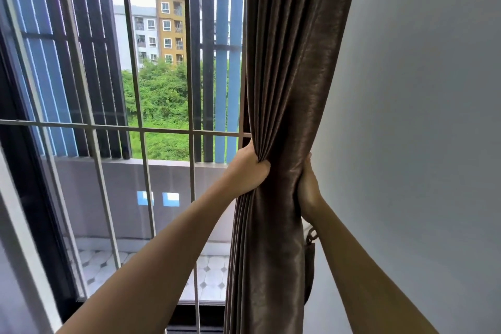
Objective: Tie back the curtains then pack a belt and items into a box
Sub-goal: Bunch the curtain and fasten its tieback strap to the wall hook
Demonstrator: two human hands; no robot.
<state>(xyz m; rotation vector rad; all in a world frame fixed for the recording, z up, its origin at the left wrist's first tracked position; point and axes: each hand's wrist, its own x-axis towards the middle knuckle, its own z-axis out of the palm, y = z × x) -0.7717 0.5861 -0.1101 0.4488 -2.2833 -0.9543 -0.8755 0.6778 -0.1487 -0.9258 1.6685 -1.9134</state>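
Gathered brown satin curtain (282,116), long axis vertical, gripped between left hand (250,171) and right hand (307,184); matching tieback with ring (311,237) hangs just below right hand, nearer it.

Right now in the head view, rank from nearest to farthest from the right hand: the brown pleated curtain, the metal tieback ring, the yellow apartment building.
1. Brown pleated curtain, gripped by the right hand.
2. Metal tieback ring, just below, by the wall.
3. Yellow apartment building, far outside, upper left.

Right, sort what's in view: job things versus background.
Job:
brown curtain
left hand
right hand
tieback and ring

Background:
window bars
wall
balcony floor tiles
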